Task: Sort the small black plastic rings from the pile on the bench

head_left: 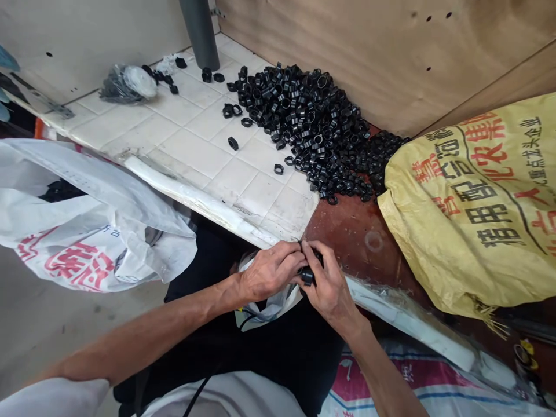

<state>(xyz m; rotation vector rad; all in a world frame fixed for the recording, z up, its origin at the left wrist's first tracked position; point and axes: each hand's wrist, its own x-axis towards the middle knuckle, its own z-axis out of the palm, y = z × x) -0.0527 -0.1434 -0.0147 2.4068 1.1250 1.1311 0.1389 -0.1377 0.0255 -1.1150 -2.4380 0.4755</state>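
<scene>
Just over the table's front edge, my two hands meet fingertip to fingertip. My right hand point(326, 284) is closed round a black plastic ring point(307, 275), part of which shows between the thumb and fingers. The fingers of my left hand point(270, 267) are bent and pinched against the right fingertips; what they hold, if anything, is hidden. Beyond the hands a large heap of similar black rings point(304, 116) lies on the white tiled tabletop point(182, 147). Several loose rings, such as a single ring point(278, 169), are scattered at its near and left sides.
A yellow woven sack point(434, 231) lies at the right, against the heap. At left hangs a white plastic bag point(143, 255) with dark items inside. A grey pipe point(200, 35) stands at the back, near a clear bag point(125, 84). White padding point(200, 200) lines the table edge.
</scene>
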